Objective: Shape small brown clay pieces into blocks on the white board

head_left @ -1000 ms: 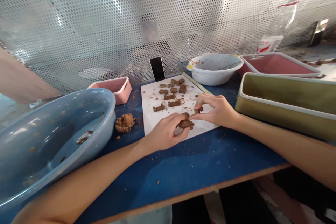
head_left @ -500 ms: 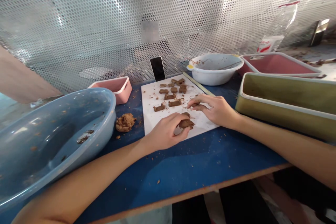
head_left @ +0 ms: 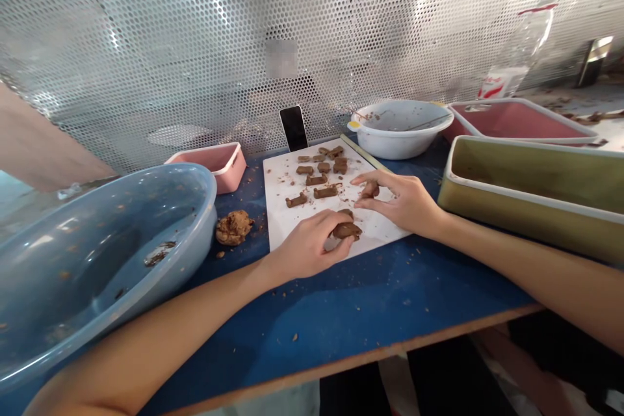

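My left hand (head_left: 312, 240) is closed around a lump of brown clay (head_left: 347, 231) low on the white board (head_left: 283, 227). Its thumb presses the near side, and part of the lump is hidden by the fingers. Just to the right and slightly farther off, my right hand (head_left: 402, 201) hovers over the board with thumb and index finger apart. The other fingers curl behind them and look brown with clay; I cannot tell whether a small bit sticks there. Beyond the hands lie several small shaped clay pieces (head_left: 325, 192) with crumbs around them.
A large blue basin (head_left: 195, 188), a rough clay lump (head_left: 234, 227) and a pink container (head_left: 231, 169) are on the left. A phone (head_left: 293, 129) leans at the back. A white basin (head_left: 402, 143), green trough (head_left: 526, 198) and pink bin (head_left: 526, 120) stand right.
My right hand has shifted slightly right and its thumb and index finger have spread apart. My left hand keeps its hold on the clay lump.
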`<state>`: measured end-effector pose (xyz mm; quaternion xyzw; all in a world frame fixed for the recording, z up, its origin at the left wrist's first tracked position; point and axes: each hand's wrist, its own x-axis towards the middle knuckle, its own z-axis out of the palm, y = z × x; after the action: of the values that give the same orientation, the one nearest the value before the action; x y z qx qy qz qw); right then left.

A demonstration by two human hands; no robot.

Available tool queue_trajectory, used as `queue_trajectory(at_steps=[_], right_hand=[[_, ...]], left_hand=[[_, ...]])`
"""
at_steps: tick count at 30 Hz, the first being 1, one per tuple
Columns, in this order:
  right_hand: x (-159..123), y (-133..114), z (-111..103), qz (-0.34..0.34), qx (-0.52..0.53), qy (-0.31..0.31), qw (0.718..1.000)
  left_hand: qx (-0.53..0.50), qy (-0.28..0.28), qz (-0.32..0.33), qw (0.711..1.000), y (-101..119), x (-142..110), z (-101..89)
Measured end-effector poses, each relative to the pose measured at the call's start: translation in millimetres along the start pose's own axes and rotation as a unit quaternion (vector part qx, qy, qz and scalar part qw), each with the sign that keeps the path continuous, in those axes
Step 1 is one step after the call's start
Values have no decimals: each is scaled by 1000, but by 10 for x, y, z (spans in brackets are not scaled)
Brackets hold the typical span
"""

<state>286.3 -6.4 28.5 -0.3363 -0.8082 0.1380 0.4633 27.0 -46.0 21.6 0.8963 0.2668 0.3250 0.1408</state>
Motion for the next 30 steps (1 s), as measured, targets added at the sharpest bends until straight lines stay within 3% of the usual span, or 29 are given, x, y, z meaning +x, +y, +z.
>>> queue_trajectory(at_steps=[7, 15, 21, 30], right_hand=[[-7, 44, 15, 38, 65, -28, 997], [-6, -18, 14, 10, 35, -10, 999], [-2, -37, -48, 29, -4, -57, 998], [10, -14, 9, -33, -13, -34, 999]], left_hand=[[3, -2, -5, 1000, -17, -10, 3], [2, -6, -12, 1000, -17, -20, 20], [7, -10, -11, 1000, -9, -12, 2], [3, -5, -15, 1000, -17, -16, 17]])
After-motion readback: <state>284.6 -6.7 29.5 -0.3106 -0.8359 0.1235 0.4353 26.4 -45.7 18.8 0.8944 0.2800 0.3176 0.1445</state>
